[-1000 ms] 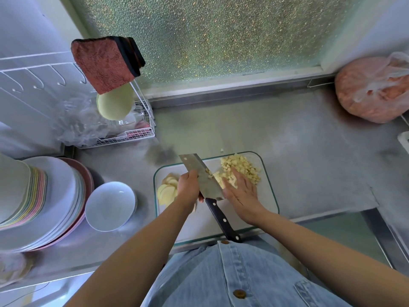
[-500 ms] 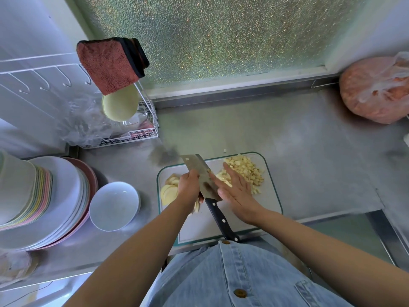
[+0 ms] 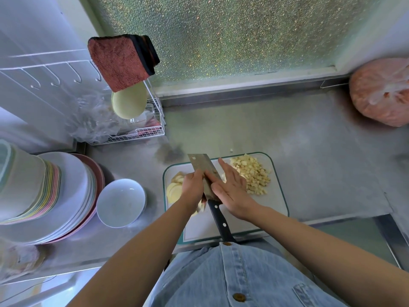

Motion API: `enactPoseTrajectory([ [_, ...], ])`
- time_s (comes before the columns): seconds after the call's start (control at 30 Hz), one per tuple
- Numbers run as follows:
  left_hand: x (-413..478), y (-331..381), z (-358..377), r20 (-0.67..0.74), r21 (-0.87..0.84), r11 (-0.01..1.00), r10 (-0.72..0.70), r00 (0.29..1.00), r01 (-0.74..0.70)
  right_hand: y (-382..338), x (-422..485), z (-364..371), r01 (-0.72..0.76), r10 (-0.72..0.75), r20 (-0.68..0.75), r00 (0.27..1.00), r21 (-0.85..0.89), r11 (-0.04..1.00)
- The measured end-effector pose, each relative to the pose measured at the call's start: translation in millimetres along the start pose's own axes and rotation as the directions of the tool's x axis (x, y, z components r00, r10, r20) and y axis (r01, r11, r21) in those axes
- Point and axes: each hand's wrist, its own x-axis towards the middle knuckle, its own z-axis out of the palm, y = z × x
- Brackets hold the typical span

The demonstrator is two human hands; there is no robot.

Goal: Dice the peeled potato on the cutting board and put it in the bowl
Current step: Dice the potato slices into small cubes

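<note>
On the green-rimmed cutting board [image 3: 261,218] lies a pile of diced potato [image 3: 252,173] at its far right, and potato slices [image 3: 174,189] at its left edge. A cleaver [image 3: 199,162] with a black handle lies along the board's middle, blade pointing away from me. My left hand [image 3: 192,187] is curled against the blade's left side and appears to grip it. My right hand [image 3: 232,191] lies flat with straight fingers on the blade's right face. The handle is free. An empty white bowl [image 3: 120,202] stands on the counter left of the board.
Stacked plates [image 3: 66,196] stand left of the bowl. A wire rack [image 3: 141,131] with a red cloth [image 3: 119,63] sits at the back left. A pink plastic bag [image 3: 380,91] lies at the far right. The steel counter [image 3: 309,151] stretches behind the board.
My right hand has slid left and away from me, off the diced pile and onto the blade. The left hand and cleaver have stayed nearly in place.
</note>
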Motion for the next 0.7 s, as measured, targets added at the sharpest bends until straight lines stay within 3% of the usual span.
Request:
enactPoseTrajectory([
  [0.17,-0.4,-3.1,-4.2,-0.036,0.016,1.000,0.000,0.999,0.000,16.6,2.2,-1.4,-0.239,0.237,-0.034,0.971,-0.052,0.970],
  [0.27,-1.2,-1.7,-9.2,-0.088,0.044,0.999,0.024,0.996,-0.020,14.6,-5.3,-6.5,-0.153,0.142,-0.125,0.982,-0.089,0.984],
  [0.33,-1.4,-0.6,-11.2,-0.115,0.116,0.992,0.072,0.991,-0.059,5.4,-11.3,-10.0,-0.068,0.068,-0.106,0.992,0.007,0.998],
  [0.4,-1.9,0.7,-9.9,-0.134,0.190,0.977,0.124,0.983,-0.097,-7.6,-16.1,-10.1,-0.044,0.040,0.034,0.999,0.140,0.989],
  [0.5,-6.1,5.0,-5.0,-0.128,0.262,0.957,0.163,0.978,-0.125,-18.1,-21.6,-0.9,-0.058,0.036,0.184,0.982,0.116,0.992],
  [0.63,-10.5,4.3,2.8,-0.007,0.144,0.980,0.141,0.990,-0.138,-4.3,-21.8,5.5,-0.235,0.257,-0.017,0.966,0.349,0.907],
  [0.7,-7.7,-1.7,1.8,-0.002,0.331,0.922,0.210,0.978,-0.198,3.3,-25.2,3.3,-0.288,0.363,-0.047,0.931,0.519,0.805],
])
